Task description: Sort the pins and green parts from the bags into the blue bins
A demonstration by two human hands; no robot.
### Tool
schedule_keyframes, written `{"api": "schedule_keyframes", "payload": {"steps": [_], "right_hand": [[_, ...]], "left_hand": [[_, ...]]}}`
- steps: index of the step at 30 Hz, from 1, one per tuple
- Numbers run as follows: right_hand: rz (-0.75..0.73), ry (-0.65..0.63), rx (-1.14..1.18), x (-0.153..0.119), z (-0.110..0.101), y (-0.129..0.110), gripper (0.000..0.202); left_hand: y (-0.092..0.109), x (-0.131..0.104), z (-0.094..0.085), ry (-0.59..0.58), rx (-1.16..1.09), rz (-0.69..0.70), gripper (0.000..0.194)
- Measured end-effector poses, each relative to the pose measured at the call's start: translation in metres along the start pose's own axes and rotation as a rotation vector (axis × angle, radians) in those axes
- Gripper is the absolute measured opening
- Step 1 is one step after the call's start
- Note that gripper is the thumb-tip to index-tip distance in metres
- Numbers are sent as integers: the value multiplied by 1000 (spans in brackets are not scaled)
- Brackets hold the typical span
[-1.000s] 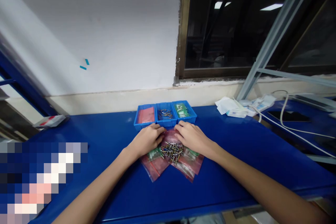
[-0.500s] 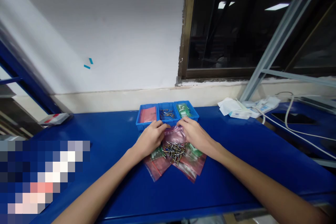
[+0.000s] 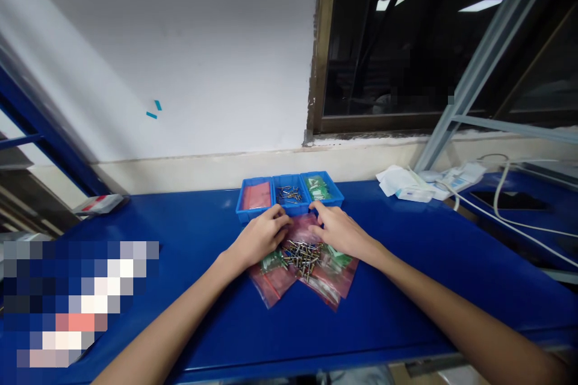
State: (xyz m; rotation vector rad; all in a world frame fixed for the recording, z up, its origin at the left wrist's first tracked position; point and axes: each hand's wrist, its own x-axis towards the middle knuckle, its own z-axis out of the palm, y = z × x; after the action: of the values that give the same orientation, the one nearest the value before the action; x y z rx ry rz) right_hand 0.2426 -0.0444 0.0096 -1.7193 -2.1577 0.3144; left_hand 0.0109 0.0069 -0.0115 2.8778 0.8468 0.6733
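Several pink plastic bags [image 3: 275, 286] overlap on the blue table, some with green pieces inside. A heap of metal screws [image 3: 303, 258] shows at their middle, between the hands. My left hand [image 3: 264, 233] is closed at the upper left edge of the top bag, fingers pressed together. My right hand [image 3: 341, 230] is at the bag's upper right, thumb and forefinger apart. Just behind stand three joined blue bins: the left bin [image 3: 240, 204] with pink bags, the middle bin [image 3: 295, 209] with screws, the right bin [image 3: 338, 192] with green packets.
White papers and packets [image 3: 406, 185] lie at the table's back right, near a white cable [image 3: 497, 186] and a dark flat object [image 3: 510, 200]. A small box [image 3: 102, 204] sits at the back left. Metal posts rise on both sides.
My right thumb and forefinger have spread apart and come off the bag's top edge. My left hand has barely moved. The view has shifted slightly.
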Motion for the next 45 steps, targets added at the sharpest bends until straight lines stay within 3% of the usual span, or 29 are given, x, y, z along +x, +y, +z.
{"api": "schedule_keyframes", "payload": {"steps": [9, 14, 19, 24, 30, 39, 41, 45], "right_hand": [[-86, 72, 171, 4, 4, -3, 42], [-154, 147, 269, 7, 3, -8, 21], [-167, 135, 449, 8, -2, -10, 12], [-122, 68, 618, 10, -7, -9, 14], [-134, 190, 730, 15, -12, -2, 4], [54, 202, 1126, 13, -13, -7, 18], [83, 164, 1230, 12, -11, -10, 20], [109, 88, 1294, 10, -6, -15, 20]], "left_hand": [[0, 1, 0, -62, 5, 6, 25], [6, 2, -5, -63, -40, 19, 37], [7, 1, -5, -70, -30, 13, 42], [12, 2, -8, 21, -14, 16, 38], [17, 3, -14, 148, -11, 22, 42], [13, 2, -13, 210, 49, 70, 68], [12, 2, -13, 228, 59, 63, 64], [9, 1, -13, 303, 109, 40, 38]]}}
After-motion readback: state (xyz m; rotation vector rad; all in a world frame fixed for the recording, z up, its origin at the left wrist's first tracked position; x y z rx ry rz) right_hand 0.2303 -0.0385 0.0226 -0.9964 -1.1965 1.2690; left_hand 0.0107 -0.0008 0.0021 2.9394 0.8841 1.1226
